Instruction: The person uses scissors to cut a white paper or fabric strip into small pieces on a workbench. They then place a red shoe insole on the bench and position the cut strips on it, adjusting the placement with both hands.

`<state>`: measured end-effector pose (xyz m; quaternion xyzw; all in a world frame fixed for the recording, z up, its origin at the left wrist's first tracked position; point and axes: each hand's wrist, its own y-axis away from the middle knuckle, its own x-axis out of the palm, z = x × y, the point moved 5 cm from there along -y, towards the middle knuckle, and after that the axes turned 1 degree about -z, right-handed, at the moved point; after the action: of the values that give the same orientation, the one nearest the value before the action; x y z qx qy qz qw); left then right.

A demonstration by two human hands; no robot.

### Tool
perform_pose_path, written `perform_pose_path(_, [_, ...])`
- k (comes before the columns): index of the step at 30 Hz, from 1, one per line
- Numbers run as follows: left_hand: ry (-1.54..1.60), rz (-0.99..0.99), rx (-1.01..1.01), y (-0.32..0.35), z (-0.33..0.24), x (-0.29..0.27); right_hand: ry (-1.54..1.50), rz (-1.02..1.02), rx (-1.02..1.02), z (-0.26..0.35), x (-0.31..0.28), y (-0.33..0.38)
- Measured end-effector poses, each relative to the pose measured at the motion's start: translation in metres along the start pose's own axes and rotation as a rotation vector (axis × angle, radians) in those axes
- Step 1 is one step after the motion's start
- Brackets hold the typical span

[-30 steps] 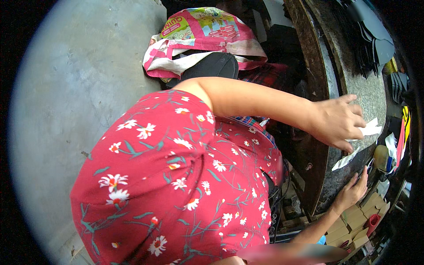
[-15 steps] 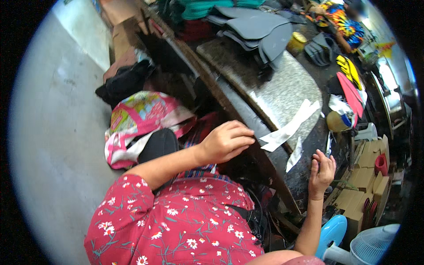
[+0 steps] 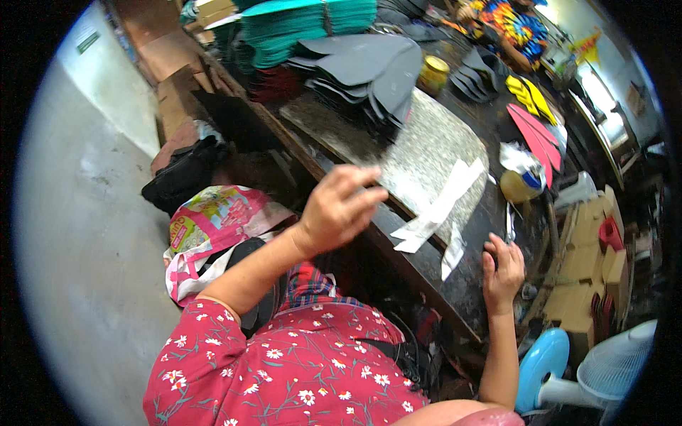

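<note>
My left hand point(image 3: 342, 209) is raised over the near table edge. Its fingers are loosely bent and apart, slightly blurred, with nothing seen in them. On the right, my right hand point(image 3: 503, 274) rests by the dark tabletop, fingers half bent and apart, seemingly holding nothing. Just beyond its fingertips lies a thin silvery tool point(image 3: 510, 221), too small to name. Between my hands, white strips point(image 3: 442, 207) lie crossed on a speckled grey slab point(image 3: 433, 153), and a shorter white piece point(image 3: 452, 253) lies beside them. Dark grey cut sheets point(image 3: 376, 67) are stacked on the slab's far part.
Teal sheets point(image 3: 284, 32), a yellow tub point(image 3: 433, 74), pink pieces point(image 3: 533, 138) and a cloth-topped jar point(image 3: 520, 186) stand farther off. Another person's colourful sleeve point(image 3: 515, 28) shows at the back. A fan point(image 3: 616, 366) and a blue round seat point(image 3: 543, 366) are at lower right.
My left hand has lifted and moved left and away from me, off the white strips' ends. The view has shifted, and my right hand stays near the silvery tool.
</note>
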<state>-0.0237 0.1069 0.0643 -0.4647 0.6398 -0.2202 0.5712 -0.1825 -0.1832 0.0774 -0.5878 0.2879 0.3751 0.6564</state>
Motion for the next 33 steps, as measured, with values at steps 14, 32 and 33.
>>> perform_pose_path(14, [-0.031, 0.173, -0.041, -0.046, 0.021, 0.085, 0.118, -0.216, 0.242, -0.109, -0.055, -0.082])
perform_pose_path(32, [0.056, 0.118, -0.068, -0.045, 0.023, 0.082, -0.564, -0.548, 0.27, -0.193, -0.109, -0.164])
perform_pose_path(33, [0.072, 0.102, -0.062, -0.047, 0.022, 0.079, -0.639, -0.56, 0.215, -0.164, -0.116, -0.158])
